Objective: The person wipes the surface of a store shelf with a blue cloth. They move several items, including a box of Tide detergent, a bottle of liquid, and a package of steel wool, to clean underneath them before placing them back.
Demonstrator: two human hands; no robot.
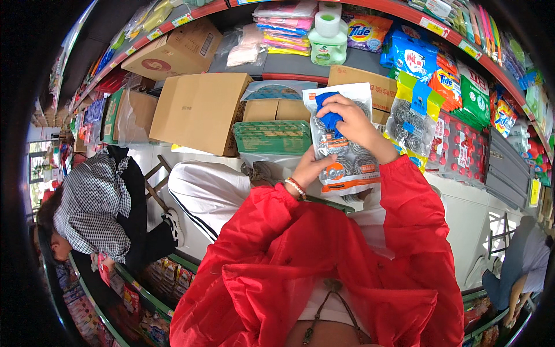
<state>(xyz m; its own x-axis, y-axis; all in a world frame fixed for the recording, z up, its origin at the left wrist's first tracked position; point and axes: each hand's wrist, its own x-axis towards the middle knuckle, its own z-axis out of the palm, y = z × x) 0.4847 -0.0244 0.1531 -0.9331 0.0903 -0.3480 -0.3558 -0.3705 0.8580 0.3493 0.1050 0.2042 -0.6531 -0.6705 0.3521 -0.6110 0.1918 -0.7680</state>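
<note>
In front of me is a clear plastic pack of steel wool scourers (340,152) with a white and orange print, tilted upright. My left hand (308,171) grips its lower left edge, thumb over the front. A crumpled blue cloth (328,110) is bunched under the fingers of my right hand (353,121), pressed on the upper front of the pack. Just right of my right forearm stands a second pack of steel scourers (409,119), in yellow and clear plastic. The back of the held pack is hidden.
Cardboard boxes (195,110) and a green taped carton (272,137) stand before the shelf (282,65). Detergent bags (414,56) and a green bottle (328,45) are on it. Red-capped bottles (461,145) sit right. One person (95,204) bends at left, another (527,256) at right.
</note>
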